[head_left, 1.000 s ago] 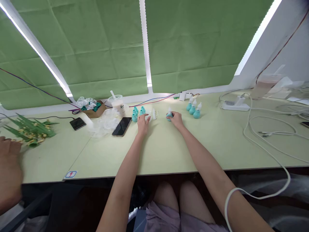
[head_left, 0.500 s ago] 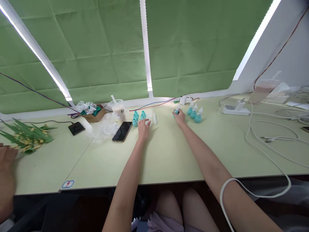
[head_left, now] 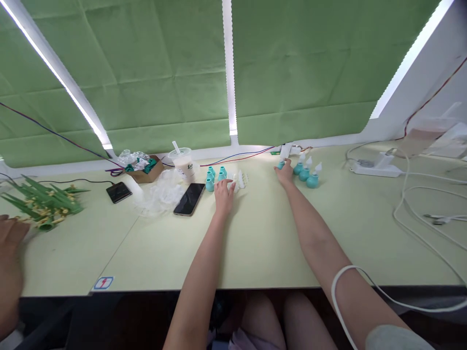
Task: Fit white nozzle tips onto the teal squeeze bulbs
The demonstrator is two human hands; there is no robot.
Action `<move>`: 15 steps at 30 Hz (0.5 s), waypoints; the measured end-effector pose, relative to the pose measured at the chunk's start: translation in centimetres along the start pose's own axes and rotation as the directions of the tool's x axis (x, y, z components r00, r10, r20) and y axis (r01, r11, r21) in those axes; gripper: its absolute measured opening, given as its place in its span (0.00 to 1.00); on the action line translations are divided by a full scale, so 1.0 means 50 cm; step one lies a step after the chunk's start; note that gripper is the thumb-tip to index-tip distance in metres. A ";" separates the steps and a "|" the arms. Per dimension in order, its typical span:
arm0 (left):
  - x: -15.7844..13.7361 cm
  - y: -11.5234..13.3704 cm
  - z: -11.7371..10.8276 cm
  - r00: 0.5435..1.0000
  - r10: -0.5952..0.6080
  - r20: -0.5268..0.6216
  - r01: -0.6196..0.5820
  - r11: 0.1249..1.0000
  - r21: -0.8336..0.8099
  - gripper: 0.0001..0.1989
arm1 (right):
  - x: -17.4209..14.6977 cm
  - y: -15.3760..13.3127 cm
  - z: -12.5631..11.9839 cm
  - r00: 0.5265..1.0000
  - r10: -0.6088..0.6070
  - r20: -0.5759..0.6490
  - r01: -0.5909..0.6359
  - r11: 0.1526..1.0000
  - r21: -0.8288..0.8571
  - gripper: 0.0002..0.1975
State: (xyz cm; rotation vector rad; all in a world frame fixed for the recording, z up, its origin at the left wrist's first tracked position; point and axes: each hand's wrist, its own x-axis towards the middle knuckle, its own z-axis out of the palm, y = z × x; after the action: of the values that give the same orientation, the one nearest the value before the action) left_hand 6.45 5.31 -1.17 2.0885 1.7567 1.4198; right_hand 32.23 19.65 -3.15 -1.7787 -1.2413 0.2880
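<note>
1. One bare left hand (head_left: 224, 197) just right of the black phone (head_left: 189, 199), fingers bent and thumb apart, whether closed on anything hard to tell; right hand (head_left: 285, 172) farther right of the phone, gripping a teal bulb (head_left: 280, 165).
2. Broad stretch of tabletop (head_left: 259, 238) right of the phone, between both hands and the straight front edge (head_left: 255, 288); far right of the phone, a looped white cable (head_left: 430, 309) overhanging that edge.
3. Pale, even surface, seamed left of the phone; behind the phone, green blinds (head_left: 164, 73) with lit gaps.
4. Rounded, open-necked teal bulbs (head_left: 209, 184) near the phone's right side; well right of the phone, three tipped bulbs (head_left: 312, 181) with pointed, whitish tops; crumpled clear plastic (head_left: 160, 194) just left of the phone.
</note>
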 end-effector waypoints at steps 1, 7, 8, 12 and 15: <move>0.000 0.000 0.000 1.000 -0.003 0.001 0.003 1.000 0.002 0.18 | -0.003 -0.003 -0.005 1.000 0.006 0.003 -0.006 1.000 0.017 0.29; 0.002 -0.002 0.000 1.000 0.001 -0.002 -0.001 1.000 0.028 0.17 | -0.093 -0.075 -0.030 0.966 -0.070 -0.250 0.100 0.989 0.110 0.28; 0.002 -0.003 0.000 1.000 0.006 -0.003 -0.006 0.999 0.034 0.17 | -0.131 -0.101 -0.039 0.960 -0.105 -0.258 0.145 0.979 0.142 0.24; 0.003 -0.010 0.000 1.000 0.016 -0.010 -0.016 0.998 0.067 0.14 | -0.345 -0.224 -0.153 0.933 -0.358 -0.039 0.311 0.747 0.588 0.13; 0.004 -0.014 0.001 1.000 0.024 -0.013 -0.023 0.996 0.081 0.11 | -0.507 -0.288 -0.324 0.818 -0.538 0.205 0.102 0.487 0.868 0.09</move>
State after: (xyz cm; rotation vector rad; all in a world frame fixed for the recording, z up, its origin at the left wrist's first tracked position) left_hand 5.95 5.73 -1.52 2.1508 1.8299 1.3951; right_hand 21.76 -9.32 9.57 -0.5973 -1.3987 0.9468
